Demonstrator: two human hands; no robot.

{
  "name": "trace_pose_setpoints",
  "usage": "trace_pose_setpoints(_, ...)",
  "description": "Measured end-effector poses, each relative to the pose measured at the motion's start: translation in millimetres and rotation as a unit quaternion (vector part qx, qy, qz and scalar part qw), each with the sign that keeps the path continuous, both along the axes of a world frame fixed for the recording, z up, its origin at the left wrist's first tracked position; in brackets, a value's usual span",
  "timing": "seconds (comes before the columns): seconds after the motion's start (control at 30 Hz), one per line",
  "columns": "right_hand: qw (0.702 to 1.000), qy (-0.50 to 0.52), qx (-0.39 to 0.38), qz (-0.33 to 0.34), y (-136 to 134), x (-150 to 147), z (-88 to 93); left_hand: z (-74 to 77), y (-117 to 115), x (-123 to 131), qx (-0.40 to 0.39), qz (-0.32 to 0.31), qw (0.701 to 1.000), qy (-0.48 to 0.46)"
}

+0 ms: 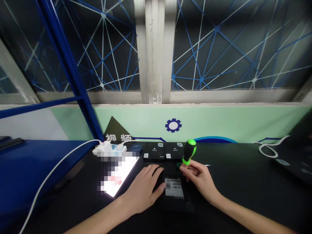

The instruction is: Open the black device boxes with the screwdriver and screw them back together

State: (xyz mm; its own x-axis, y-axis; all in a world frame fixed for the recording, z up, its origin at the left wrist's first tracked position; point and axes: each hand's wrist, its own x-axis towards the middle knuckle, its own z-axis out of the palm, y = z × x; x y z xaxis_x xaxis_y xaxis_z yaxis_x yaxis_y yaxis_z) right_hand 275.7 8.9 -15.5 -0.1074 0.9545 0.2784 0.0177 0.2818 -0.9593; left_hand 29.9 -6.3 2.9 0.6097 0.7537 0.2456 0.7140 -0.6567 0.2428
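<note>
My right hand [201, 178] is closed round the lower end of a screwdriver [190, 152] with a black and bright green handle. The screwdriver stands nearly upright, its tip hidden behind my fingers. My left hand [146, 188] lies flat with fingers stretched, along the left edge of a flat black device [173, 203]. A white printed label [174, 188] is on the device's upper face. Just behind my right fingers a small green piece [179, 164] shows in part; I cannot make out what it is.
Two black boxes [154, 151] stand side by side behind the device. To the left lie a lit phone [122, 177], partly blurred out, and a white power strip [99, 150] with plugs and a cable. A dark object [296, 167] and white cable [268, 152] are at far right.
</note>
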Motion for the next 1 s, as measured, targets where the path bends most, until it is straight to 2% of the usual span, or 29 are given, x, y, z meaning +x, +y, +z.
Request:
trace_pose_setpoints(0.2,0.999,0.045,0.003,0.007,0.0,-0.3,-1.8,2.4,0.4,-0.6,-0.006,-0.003,1.000,-0.006)
trace_pose_setpoints(0.63,0.997,-0.052,0.053,0.001,-6.8,1.7,7.0,1.3,0.5,-0.8,-0.009,-0.001,1.000,-0.019)
trace_pose_setpoints(1.0,0.998,-0.024,0.049,-0.013,-3.2,1.9,-0.7,5.8,-1.2,-0.1,-0.026,0.001,1.000,-0.018)
